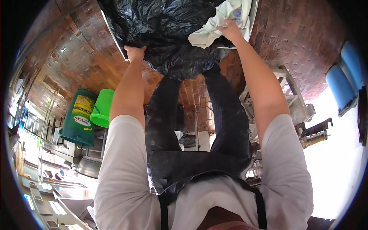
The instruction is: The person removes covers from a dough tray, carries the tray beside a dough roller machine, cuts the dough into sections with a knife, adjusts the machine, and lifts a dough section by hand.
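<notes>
A large sheet of crinkled black plastic [165,27], like a bin liner, covers a pale-edged, box-like thing at the top of the head view. My left hand [135,53] is closed at its near left corner, gripping the black plastic by the pale edge [115,34]. What lies under the plastic is hidden. On the right, my right hand [231,31] is closed on a white cloth [209,33], which lies bunched over the plastic and the right edge. The plastic hangs down near my legs, over the dark apron.
Brick-red tiled floor [295,42] surrounds me. Left stand a dark green bin [78,124] with a yellow label, a bright green bucket [102,109] and metal racks. To the right are a grey metal frame [295,96] and blue containers [339,86].
</notes>
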`<state>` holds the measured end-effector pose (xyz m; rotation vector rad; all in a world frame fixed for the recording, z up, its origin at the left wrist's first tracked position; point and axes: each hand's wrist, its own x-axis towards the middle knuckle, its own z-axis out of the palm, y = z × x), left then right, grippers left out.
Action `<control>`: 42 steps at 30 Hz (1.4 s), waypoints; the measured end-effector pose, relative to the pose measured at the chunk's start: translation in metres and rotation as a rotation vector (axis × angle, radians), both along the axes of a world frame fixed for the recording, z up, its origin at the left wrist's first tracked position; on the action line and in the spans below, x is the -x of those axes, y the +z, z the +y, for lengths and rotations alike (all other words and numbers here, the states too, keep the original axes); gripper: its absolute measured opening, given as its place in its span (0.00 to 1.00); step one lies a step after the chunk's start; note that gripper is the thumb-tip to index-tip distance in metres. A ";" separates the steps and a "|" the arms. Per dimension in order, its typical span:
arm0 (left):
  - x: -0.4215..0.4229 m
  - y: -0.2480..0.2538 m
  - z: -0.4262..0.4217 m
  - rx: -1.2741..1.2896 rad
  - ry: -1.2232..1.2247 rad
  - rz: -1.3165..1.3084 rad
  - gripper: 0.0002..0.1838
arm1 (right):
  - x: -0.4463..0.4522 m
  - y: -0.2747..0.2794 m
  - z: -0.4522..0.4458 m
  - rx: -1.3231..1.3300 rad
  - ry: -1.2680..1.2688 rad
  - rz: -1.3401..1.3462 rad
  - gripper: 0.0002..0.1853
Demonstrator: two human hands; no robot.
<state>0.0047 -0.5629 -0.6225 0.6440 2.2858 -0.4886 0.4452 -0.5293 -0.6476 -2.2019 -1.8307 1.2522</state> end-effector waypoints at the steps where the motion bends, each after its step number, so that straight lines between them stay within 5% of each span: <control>1: 0.003 -0.006 -0.001 0.000 0.027 0.019 0.58 | 0.001 -0.002 0.000 0.039 -0.114 0.040 0.23; 4: 0.003 -0.011 0.015 -0.007 0.147 0.165 0.53 | 0.000 -0.003 0.006 0.051 -0.393 0.089 0.20; 7: 0.009 0.003 0.025 0.111 0.246 -0.264 0.37 | -0.001 0.021 0.025 0.106 -0.565 0.141 0.22; 8: 0.018 -0.015 0.019 0.192 0.113 -0.217 0.23 | -0.008 0.020 0.032 0.214 -0.356 0.030 0.28; 9: 0.026 -0.032 0.012 0.211 0.089 -0.219 0.22 | 0.002 0.045 0.039 0.129 -0.260 0.034 0.34; 12: 0.024 -0.007 -0.001 0.362 -0.116 -0.246 0.21 | 0.004 0.064 0.015 0.451 -0.012 0.147 0.45; 14: 0.004 0.035 -0.012 -0.011 -0.275 -0.207 0.21 | 0.016 0.125 0.017 0.693 0.254 0.105 0.42; 15: -0.005 0.053 -0.009 -0.205 -0.354 -0.187 0.21 | 0.016 0.126 -0.011 0.570 0.259 0.202 0.39; 18: -0.028 0.102 0.013 -0.624 0.124 -0.326 0.21 | 0.035 0.210 -0.024 0.579 0.351 0.355 0.31; 21: -0.081 0.189 0.080 -0.895 0.860 -0.645 0.21 | 0.049 0.280 -0.039 0.470 0.276 0.494 0.25; 22: -0.093 0.219 0.106 -0.874 0.891 -0.707 0.25 | 0.051 0.301 -0.036 0.477 0.337 0.451 0.23; 25: -0.125 0.284 0.150 -0.752 0.871 -0.707 0.26 | 0.044 0.361 -0.031 0.499 0.280 0.488 0.22; 30: -0.146 0.419 0.103 -0.425 0.061 -0.609 0.29 | 0.002 0.430 -0.053 0.387 0.111 0.528 0.20; 35: -0.084 0.555 0.058 -0.577 0.143 -0.701 0.21 | -0.061 0.508 -0.064 0.352 -0.027 0.509 0.20; 37: -0.058 0.614 0.050 -0.559 0.036 -0.516 0.19 | -0.082 0.538 -0.066 0.358 -0.057 0.463 0.20; 42: -0.005 0.740 0.048 -0.929 0.268 -0.559 0.18 | -0.126 0.590 -0.058 0.154 -0.042 0.385 0.20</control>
